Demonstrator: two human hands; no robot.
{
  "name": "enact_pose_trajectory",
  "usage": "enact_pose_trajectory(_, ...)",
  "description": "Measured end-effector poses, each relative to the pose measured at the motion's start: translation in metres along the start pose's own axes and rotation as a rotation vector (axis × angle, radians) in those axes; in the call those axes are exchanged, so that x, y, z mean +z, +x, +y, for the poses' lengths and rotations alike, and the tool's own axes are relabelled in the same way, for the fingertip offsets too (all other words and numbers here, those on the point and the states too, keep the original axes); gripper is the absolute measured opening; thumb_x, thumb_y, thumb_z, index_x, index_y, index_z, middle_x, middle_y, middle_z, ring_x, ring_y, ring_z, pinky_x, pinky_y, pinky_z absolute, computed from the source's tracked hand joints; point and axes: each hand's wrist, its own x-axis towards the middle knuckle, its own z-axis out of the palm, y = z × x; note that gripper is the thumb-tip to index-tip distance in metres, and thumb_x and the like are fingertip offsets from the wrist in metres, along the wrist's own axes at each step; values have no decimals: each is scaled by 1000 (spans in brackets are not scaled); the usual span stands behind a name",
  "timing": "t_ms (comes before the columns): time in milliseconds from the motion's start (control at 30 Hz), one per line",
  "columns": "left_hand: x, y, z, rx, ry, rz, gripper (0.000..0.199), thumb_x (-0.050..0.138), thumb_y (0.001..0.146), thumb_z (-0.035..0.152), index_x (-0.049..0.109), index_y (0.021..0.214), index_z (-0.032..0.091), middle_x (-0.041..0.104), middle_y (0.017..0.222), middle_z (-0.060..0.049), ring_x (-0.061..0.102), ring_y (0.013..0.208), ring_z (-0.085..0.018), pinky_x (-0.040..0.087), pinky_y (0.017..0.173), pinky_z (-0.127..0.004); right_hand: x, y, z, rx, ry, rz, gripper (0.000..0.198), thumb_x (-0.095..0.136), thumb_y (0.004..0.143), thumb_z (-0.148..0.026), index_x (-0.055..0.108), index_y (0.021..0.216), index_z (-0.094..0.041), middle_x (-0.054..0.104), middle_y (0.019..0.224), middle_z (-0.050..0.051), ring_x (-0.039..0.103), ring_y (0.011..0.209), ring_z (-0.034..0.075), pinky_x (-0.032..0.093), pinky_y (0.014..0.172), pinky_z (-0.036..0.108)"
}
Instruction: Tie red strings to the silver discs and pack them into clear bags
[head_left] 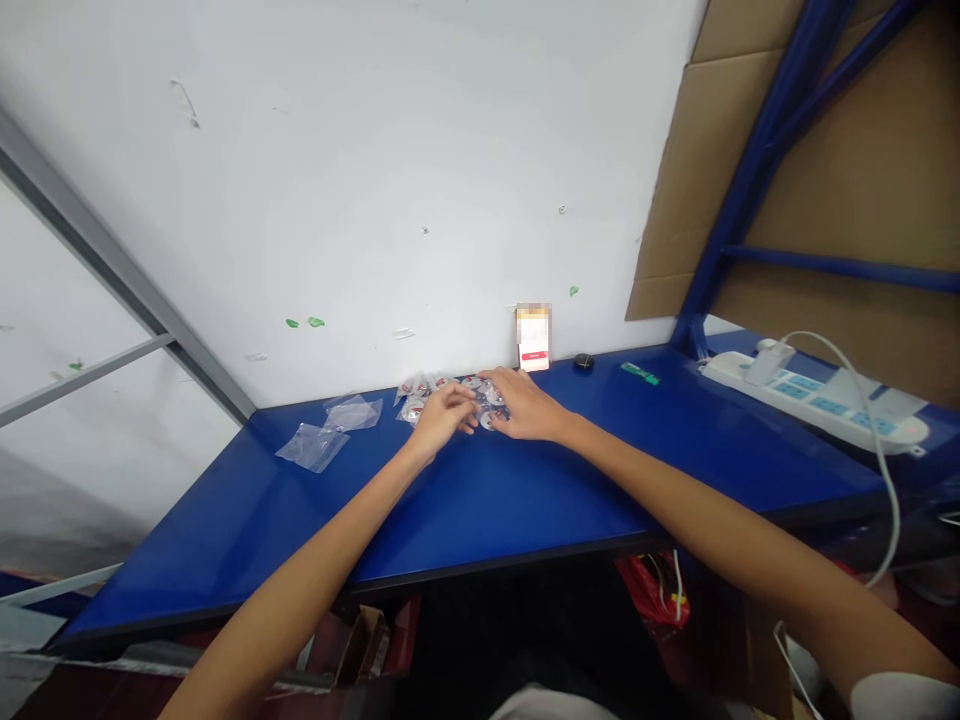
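Note:
A cluster of small round white pieces with red marks, in clear plastic bags (412, 409), lies on the blue table near the wall. My left hand (444, 418) is at the front of this cluster, its fingers curled inward; whatever they pinch is too small to make out. From the right, my right hand (527, 404) reaches over the cluster, thumb and fingers bent around several of the round pieces (493, 396). Both hands are close together, and their fingers hide part of the pile. To the left lie flat clear plastic bags (313, 447) that look empty.
A lit phone (534, 345) leans upright against the wall behind my right hand. Farther right are a black round object (583, 362), a small green object (640, 374) and a white power strip (817, 402) with a plugged-in charger and cable. A blue metal frame (757, 160) rises at the right.

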Motion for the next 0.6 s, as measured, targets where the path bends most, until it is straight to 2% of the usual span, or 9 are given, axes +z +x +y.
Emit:
enact_pose_trajectory(100, -1, 0, -3, -54, -64, -89, 26, 73, 85, 29, 70, 107, 16, 77, 98, -10, 72, 71, -16, 62, 62, -28, -3, 0, -4, -39, 29, 14, 65, 65, 92, -28, 42, 153, -20, 61, 140, 18, 57, 129, 37, 44, 107, 52)
enact_pose_trajectory(267, -7, -1, 1, -102, -99, -119, 27, 75, 86, 29, 75, 109, 15, 78, 106, -13, 75, 78, -17, 63, 68, -27, -7, 0, -8, -42, 33, 17, 63, 63, 95, -30, 42, 153, -19, 61, 138, 19, 57, 127, 37, 44, 106, 51)
enact_pose_trajectory(433, -16, 1, 1, -256, -191, -188, 29, 80, 81, 24, 74, 108, 15, 80, 109, -15, 78, 83, -21, 66, 77, -33, -8, -2, -9, -69, 31, -33, 74, 68, 90, -28, 38, 157, -21, 60, 139, 18, 59, 124, 36, 44, 106, 51)
enact_pose_trajectory(500, -17, 2, -2, -271, -166, -175, 30, 84, 81, 27, 75, 106, 15, 81, 107, -15, 78, 82, -20, 66, 78, -32, -8, -2, -8, -75, 30, -44, 77, 68, 88, -26, 36, 158, -21, 60, 140, 17, 59, 124, 36, 44, 106, 50)
enact_pose_trajectory(600, -17, 4, -4, -262, -106, -127, 30, 88, 82, 39, 76, 96, 15, 80, 93, -12, 76, 75, -18, 65, 72, -28, -8, -2, -7, -70, 39, -62, 78, 68, 88, -25, 36, 159, -22, 60, 140, 17, 59, 125, 36, 43, 107, 51)
